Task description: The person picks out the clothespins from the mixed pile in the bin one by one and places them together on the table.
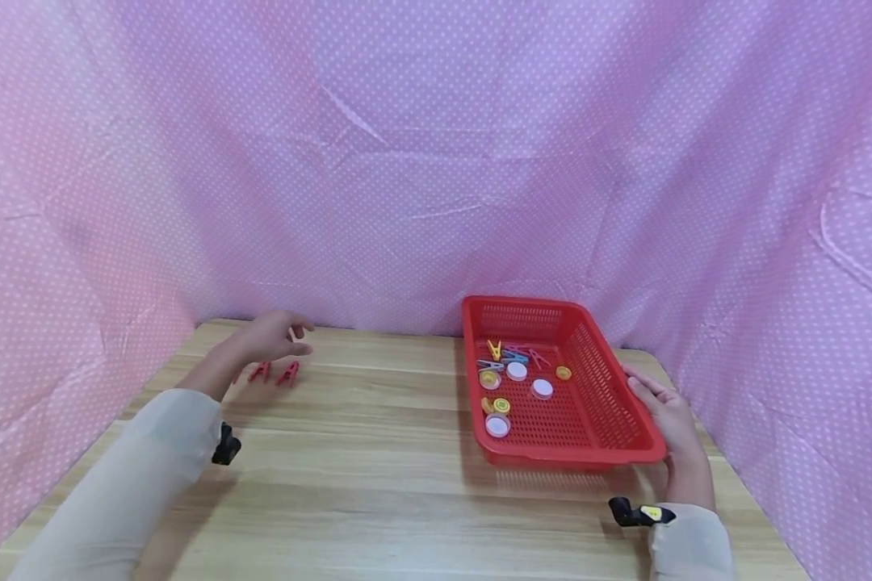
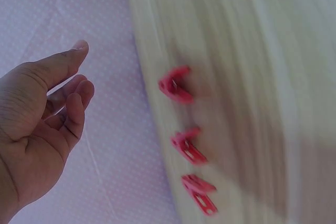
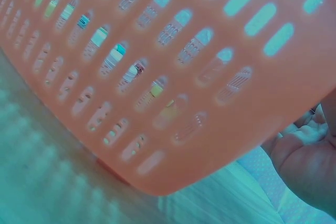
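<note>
My left hand [image 1: 272,337] hovers over the far left of the table, fingers loosely bent and holding nothing. Three red clothespins lie close by it; one clothespin [image 1: 288,373] sits just below the fingers, another [image 1: 259,371] beside the wrist. The left wrist view shows all of them in a row, the topmost clothespin [image 2: 177,84] nearest the fingertips. On the right, my right hand [image 1: 664,411] grips the right side of a red plastic basket [image 1: 603,379], its fingers partly hidden behind the wall. Up close, the slotted basket wall [image 3: 252,108] fills the right wrist view.
Inside the basket are a yellow clothespin [image 1: 495,349], a blue clothespin [image 1: 514,356], pink and grey ones, and several white and yellow caps, such as a white cap [image 1: 542,389]. Pink dotted cloth [image 1: 436,202] hangs behind and beside the wooden table [image 1: 363,484].
</note>
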Demonstrator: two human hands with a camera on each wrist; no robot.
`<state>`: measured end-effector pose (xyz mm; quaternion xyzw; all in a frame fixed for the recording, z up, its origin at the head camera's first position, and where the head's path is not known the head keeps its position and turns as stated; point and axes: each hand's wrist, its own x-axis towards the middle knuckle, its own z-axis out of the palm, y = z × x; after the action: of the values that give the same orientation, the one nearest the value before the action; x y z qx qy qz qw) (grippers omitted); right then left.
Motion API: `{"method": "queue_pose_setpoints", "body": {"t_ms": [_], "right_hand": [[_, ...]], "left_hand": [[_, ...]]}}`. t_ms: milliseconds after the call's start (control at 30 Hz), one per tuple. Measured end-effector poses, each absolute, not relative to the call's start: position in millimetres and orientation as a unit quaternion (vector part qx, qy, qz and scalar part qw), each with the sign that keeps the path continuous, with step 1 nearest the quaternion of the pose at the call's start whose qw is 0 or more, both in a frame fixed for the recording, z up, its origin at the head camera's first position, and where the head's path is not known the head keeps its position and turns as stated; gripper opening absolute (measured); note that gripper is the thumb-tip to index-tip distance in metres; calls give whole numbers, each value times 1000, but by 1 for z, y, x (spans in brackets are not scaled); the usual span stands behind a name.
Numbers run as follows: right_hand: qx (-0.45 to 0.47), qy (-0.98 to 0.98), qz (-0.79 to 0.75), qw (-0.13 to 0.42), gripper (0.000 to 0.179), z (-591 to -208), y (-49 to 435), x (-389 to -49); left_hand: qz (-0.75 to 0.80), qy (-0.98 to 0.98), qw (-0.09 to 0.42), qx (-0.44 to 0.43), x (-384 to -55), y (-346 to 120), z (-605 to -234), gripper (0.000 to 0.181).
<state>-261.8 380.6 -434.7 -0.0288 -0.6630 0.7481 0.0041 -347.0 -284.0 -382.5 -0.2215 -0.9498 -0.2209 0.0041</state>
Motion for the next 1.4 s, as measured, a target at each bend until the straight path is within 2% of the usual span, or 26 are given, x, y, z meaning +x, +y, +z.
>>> {"method": "queue_pose_setpoints", "body": {"t_ms": [233, 500, 833, 1133, 1400], "right_hand": [[-43, -673, 738, -3, 52, -434, 380, -261], [-33, -666, 745, 7, 46, -434, 379, -262], [-45, -681, 731, 3, 59, -433, 379, -261], [-47, -682, 730, 2, 59, -434, 381, -264], [-41, -679, 733, 6, 57, -434, 380, -263]], "left_hand": [[-216, -946, -3, -240, -363, -251, -370, 40], [-189, -940, 10, -284, -375, -204, -356, 36], [-158, -933, 0, -324, -384, -145, -337, 34], [-142, -916, -13, -375, -387, -91, -332, 36], [-113, -904, -14, -413, -386, -39, -331, 23]]}}
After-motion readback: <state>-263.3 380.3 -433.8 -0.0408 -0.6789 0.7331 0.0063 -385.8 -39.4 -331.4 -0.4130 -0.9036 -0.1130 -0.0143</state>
